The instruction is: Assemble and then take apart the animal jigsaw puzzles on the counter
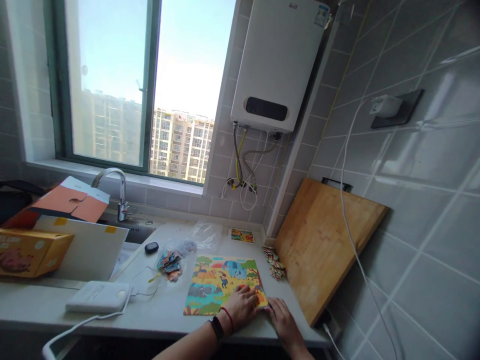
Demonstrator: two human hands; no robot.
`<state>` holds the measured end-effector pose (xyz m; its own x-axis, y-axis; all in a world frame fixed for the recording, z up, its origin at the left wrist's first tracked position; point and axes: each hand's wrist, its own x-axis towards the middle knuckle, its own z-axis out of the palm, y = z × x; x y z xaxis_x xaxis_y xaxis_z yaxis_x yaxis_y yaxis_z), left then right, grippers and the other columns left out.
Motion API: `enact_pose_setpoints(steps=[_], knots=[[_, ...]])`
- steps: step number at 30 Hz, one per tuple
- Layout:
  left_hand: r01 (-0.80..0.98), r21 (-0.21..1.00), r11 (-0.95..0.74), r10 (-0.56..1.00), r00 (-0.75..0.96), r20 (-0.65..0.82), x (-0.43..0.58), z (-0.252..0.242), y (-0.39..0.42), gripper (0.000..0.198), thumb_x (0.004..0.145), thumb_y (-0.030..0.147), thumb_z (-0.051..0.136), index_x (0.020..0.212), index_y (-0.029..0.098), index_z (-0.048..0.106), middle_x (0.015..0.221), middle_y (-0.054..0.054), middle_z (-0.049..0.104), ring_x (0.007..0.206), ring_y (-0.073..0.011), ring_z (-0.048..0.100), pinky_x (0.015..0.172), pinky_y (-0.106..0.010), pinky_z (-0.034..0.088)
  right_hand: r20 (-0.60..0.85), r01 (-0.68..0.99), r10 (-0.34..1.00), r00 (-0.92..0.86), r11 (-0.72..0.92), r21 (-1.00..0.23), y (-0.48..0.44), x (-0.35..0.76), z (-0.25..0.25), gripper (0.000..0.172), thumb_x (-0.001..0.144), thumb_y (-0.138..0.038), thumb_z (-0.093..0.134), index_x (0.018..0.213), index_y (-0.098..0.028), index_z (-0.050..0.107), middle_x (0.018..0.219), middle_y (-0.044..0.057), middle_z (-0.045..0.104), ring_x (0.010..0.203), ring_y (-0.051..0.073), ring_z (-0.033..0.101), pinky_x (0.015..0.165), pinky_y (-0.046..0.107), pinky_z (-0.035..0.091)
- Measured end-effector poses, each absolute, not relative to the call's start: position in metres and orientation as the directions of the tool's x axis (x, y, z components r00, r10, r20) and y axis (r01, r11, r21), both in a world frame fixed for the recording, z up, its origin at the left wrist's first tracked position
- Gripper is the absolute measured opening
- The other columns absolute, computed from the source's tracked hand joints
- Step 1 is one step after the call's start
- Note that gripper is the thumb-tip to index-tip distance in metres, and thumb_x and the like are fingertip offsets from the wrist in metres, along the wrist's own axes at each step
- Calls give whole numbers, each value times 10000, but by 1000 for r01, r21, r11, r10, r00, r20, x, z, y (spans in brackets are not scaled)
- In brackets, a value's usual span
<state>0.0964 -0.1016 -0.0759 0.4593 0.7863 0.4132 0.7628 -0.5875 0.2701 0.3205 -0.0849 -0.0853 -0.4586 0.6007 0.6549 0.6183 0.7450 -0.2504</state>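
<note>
A colourful animal jigsaw puzzle [219,281] lies flat on the white counter [161,312]. My left hand [242,306] rests on its near right corner, fingers curled down onto the pieces. My right hand [283,314] lies flat on the counter just right of that corner, fingertips touching the puzzle's edge. A heap of loose puzzle pieces [170,262] sits left of the puzzle, and another small pile [275,265] lies to its right. A small reference picture [242,235] lies behind the puzzle.
A wooden cutting board [322,245] leans on the tiled wall at right. A white power bank [99,297] with cable, a black earbud case [151,247], a clear plastic bag [206,234], a yellow box [30,252], a white board [88,247] over the sink and a faucet [116,192] stand at left.
</note>
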Motion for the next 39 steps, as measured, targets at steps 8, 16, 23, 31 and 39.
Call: enact_pose_setpoints(steps=[8, 16, 23, 31, 39], knots=[[745, 262, -613, 780, 517, 352, 87, -55, -111, 219, 1051, 351, 501, 1118, 212, 656, 1272, -99, 693, 1183, -268, 619, 1029, -437, 477, 543, 633, 758, -360, 626, -455, -94, 313, -74, 452, 1038, -526, 438, 1176, -224, 746, 1065, 123, 775, 1020, 281, 720, 928, 466, 603], [762, 279, -584, 801, 486, 348, 86, -63, -109, 267, 1014, 232, 484, 1216, 217, 658, 1297, -106, 697, 1245, -279, 620, 1070, -470, 490, 509, 536, 766, -392, 640, -550, -102, 313, -65, 323, 1046, -398, 496, 1149, -265, 772, 1027, 74, 794, 996, 241, 706, 911, 413, 589], [741, 305, -599, 789, 481, 381, 83, -67, -107, 323, 964, 178, 508, 1254, 198, 648, 1294, -86, 716, 1303, -284, 601, 1111, -489, 497, 433, 461, 839, -329, 543, -702, -99, 316, -63, 315, 978, -488, 614, 1080, -263, 808, 977, 54, 803, 901, 202, 752, 852, 330, 606], [790, 321, -522, 848, 441, 295, 80, -65, -110, 584, 897, 220, 556, 1478, 197, 495, 1539, -117, 527, 1447, -302, 465, 1181, -514, 435, 287, 357, 889, -357, 414, -838, -98, 321, -58, 317, 909, -499, 689, 1024, -236, 823, 974, 72, 801, 900, 232, 761, 861, 365, 601], [810, 300, -504, 859, 433, 274, 79, -64, -110, 507, 942, 289, 570, 1438, 196, 524, 1503, -117, 566, 1452, -304, 462, 1185, -512, 432, 250, 258, 924, -291, 328, -909, -102, 330, -54, 345, 916, -511, 646, 892, -212, 816, 890, 66, 802, 821, 234, 743, 796, 347, 575]])
